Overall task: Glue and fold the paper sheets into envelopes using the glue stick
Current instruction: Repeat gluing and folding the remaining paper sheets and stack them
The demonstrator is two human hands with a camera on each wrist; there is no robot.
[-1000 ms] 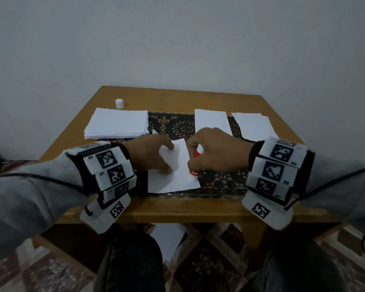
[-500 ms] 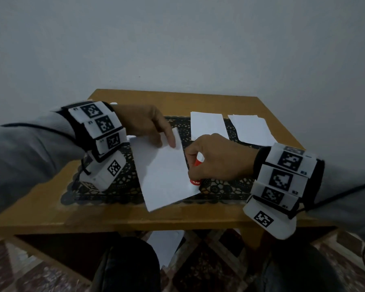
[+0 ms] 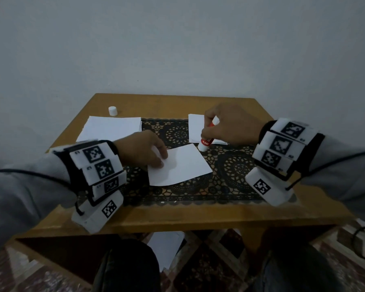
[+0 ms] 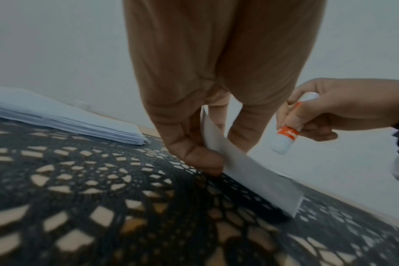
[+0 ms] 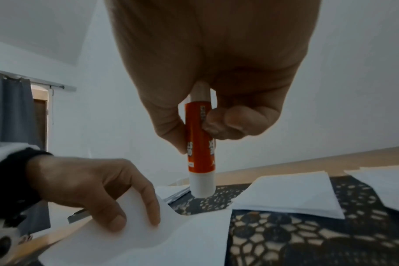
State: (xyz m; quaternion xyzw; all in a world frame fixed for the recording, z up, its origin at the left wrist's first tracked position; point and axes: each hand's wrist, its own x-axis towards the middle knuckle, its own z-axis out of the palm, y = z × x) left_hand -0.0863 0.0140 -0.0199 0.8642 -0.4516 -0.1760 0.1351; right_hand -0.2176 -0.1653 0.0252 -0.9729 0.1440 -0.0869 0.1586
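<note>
A single white paper sheet lies on the dark lace mat at the table's middle. My left hand pinches its left edge between thumb and fingers, and the sheet tilts up from the mat there. My right hand grips an orange and white glue stick, held upright with its white end down, just past the sheet's far right corner. In the right wrist view the glue stick hangs a little above the mat, clear of the sheet.
A stack of blank sheets sits at the back left, with a small white cap behind it. Folded white papers lie at the back right, partly under my right hand. The wooden table's front edge is near my wrists.
My left hand carried a sheet from the left stack side and set it down mid-mat. My right hand with the glue stick moved up and to the right, off the sheet.
</note>
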